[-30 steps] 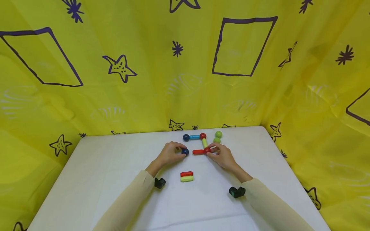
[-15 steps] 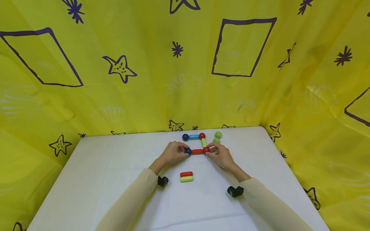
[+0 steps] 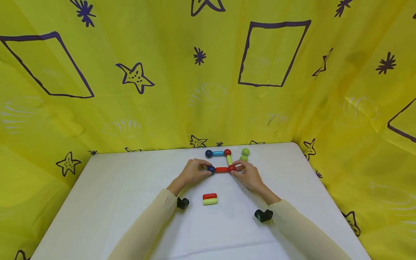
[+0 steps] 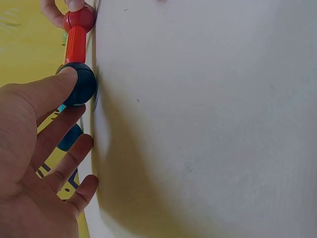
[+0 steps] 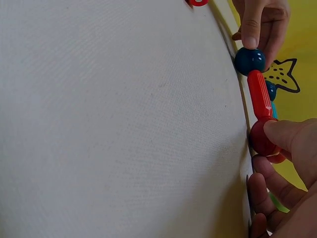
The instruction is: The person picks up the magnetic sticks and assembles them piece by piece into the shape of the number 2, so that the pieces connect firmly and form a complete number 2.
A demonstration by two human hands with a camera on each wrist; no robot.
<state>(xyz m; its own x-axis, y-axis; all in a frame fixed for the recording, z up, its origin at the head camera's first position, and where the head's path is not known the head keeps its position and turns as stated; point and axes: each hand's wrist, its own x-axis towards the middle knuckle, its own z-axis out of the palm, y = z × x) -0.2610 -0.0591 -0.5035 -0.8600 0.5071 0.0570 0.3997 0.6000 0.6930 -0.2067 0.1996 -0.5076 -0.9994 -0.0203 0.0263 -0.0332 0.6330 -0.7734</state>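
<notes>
Between thumb and finger, the left hand (image 3: 193, 171) pinches a dark blue ball (image 3: 211, 169). A red stick (image 3: 222, 169) joins that ball to a red ball (image 3: 232, 168), which the right hand (image 3: 251, 176) pinches. From this red ball a yellow-green stick (image 3: 229, 159) runs back to a second red ball (image 3: 227, 152), joined by a light blue stick (image 3: 218, 153) to another dark blue ball (image 3: 209, 154). In the left wrist view the thumb lies on the blue ball (image 4: 83, 87); the right wrist view shows the right thumb on the red ball (image 5: 261, 138).
Two green balls (image 3: 245, 152) lie just right of the joined pieces. Nearer the front of the white table (image 3: 130, 202), a loose red stick (image 3: 209, 196) and a yellow-green stick (image 3: 209, 201) lie side by side. A yellow patterned curtain (image 3: 162, 108) stands behind the table.
The left hand has moved slightly right with its blue ball, which now touches the red stick's left end; a gap was there a second ago. The right hand has barely moved.
</notes>
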